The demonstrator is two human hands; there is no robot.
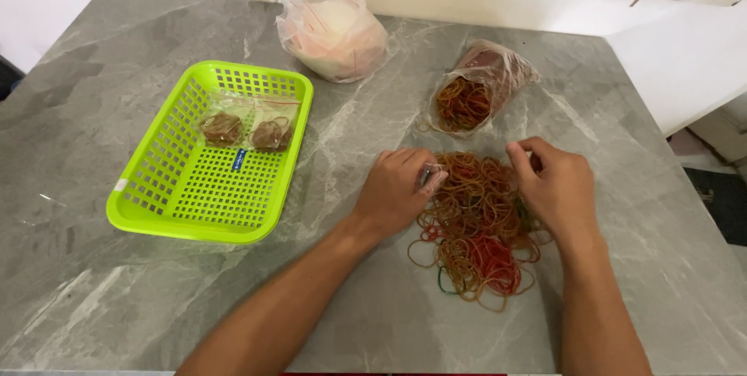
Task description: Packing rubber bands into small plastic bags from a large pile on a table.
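A loose pile of rubber bands (476, 224), mostly brown with some red and green, lies on the grey marble table (117, 298). My left hand (395, 193) rests at the pile's left edge and pinches a small clear plastic bag (430, 177) between thumb and fingers. My right hand (554, 185) sits on the pile's right side, fingers curled over the bands; whether it grips any is hidden. Beyond the pile an open clear bag of rubber bands (473, 92) lies on its side.
A lime green plastic basket (179, 205) stands to the left and holds two small clear packets of brown bands (247, 131). A tied plastic bag with white contents (333, 29) sits at the back. The table's right edge runs near my right arm.
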